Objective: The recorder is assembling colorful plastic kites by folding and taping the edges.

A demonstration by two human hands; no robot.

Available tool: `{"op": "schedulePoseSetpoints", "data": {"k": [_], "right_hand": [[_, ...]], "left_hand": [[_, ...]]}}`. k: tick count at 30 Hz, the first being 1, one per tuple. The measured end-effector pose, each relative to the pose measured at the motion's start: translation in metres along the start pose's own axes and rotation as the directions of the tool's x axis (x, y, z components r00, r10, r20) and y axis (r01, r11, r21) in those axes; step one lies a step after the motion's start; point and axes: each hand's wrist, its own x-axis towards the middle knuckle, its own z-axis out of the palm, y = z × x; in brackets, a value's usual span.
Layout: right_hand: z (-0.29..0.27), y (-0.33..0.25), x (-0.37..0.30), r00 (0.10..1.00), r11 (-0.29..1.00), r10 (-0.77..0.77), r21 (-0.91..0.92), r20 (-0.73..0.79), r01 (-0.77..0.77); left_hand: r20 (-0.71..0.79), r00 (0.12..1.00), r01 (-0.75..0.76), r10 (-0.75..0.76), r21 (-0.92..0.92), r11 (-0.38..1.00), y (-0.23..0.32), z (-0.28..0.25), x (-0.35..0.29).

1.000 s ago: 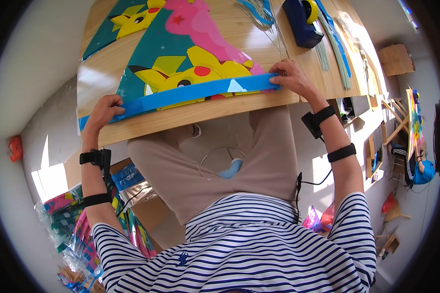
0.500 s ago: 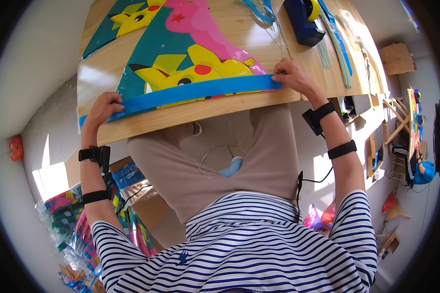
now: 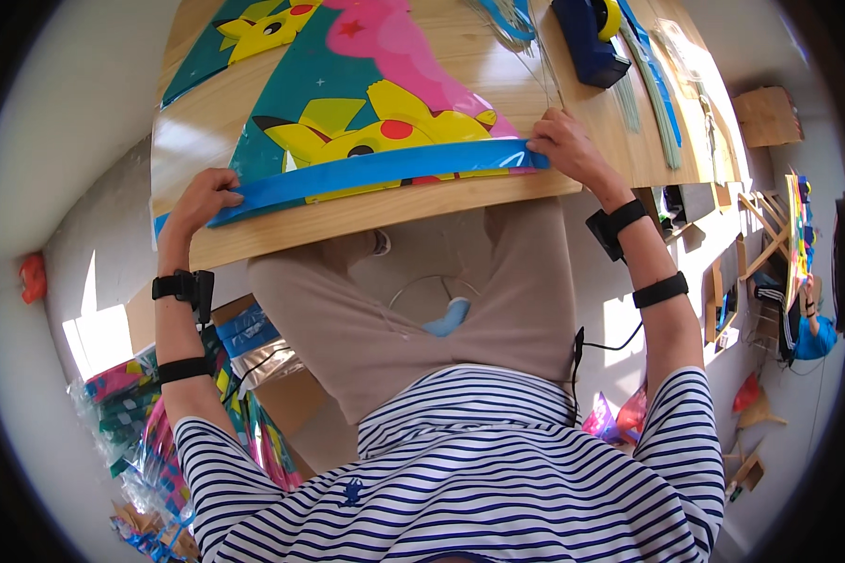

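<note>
1. Locate the working edge: the pale wood-grain table [image 3: 366, 216] has its near edge just beyond the person's knees. A bare margin of wood lies between this edge and the work.
2. Check the left grip. The bare left hand [image 3: 205, 199] has thumb and curled fingers pinched together on the long, flat, glossy blue plastic strip [image 3: 376, 171], toward its left part; a short length of blue shows beyond the hand.
3. Check the right grip. The bare right hand [image 3: 568, 148] clamps the strip's right end between thumb and fingers.
4. Confirm position. The strip spans hand to hand across the lower part of the glossy teal, pink and yellow printed plastic sheet [image 3: 347, 89], with a narrow printed margin visible below it. Whether the strip touches the sheet along its full length cannot be told.
5. For good alignment, apply equal, light tension from both ends; hold the strip parallel to the sheet's near edge, without twist or sag. Avoid dragging the sheet sideways.
6. Note the far items: a second printed plastic sheet [image 3: 263, 36] at left, and a dark blue tape dispenser with a yellow roll [image 3: 587, 47] at right, both clear of the hands.
</note>
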Motion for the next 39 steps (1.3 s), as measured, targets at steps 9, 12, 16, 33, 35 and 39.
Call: {"op": "schedulePoseSetpoints", "data": {"k": [9, 12, 16, 33, 35, 39], "right_hand": [[0.000, -0.005, 0.003, 0.999, 0.998, 0.006, -0.069, 0.036, -0.003], [0.001, -0.007, 0.001, 1.000, 0.995, -0.016, -0.100, 0.012, 0.017], [0.001, -0.010, 0.002, 0.999, 0.993, -0.022, -0.118, 0.026, 0.025], [0.007, -0.010, 0.004, 0.999, 0.991, -0.049, -0.124, -0.010, 0.048], [0.007, -0.010, 0.004, 0.999, 0.993, -0.050, -0.110, -0.005, 0.050], [0.004, -0.006, 0.003, 0.999, 0.998, -0.045, -0.032, -0.008, 0.045]], "left_hand": [[0.000, 1.000, 0.003, -0.003, 0.014, 1.000, 0.002, 0.001, -0.001], [0.000, 1.000, -0.017, 0.017, 0.056, 0.998, 0.006, 0.002, -0.001], [-0.006, 1.000, -0.016, 0.017, 0.065, 0.998, 0.006, 0.003, 0.000], [0.039, 0.999, 0.011, -0.015, 0.096, 0.995, 0.011, 0.001, -0.002], [0.042, 0.999, 0.004, -0.007, 0.089, 0.996, 0.011, 0.001, -0.004], [0.039, 0.999, -0.011, 0.008, 0.086, 0.996, 0.015, 0.001, -0.006]]}}
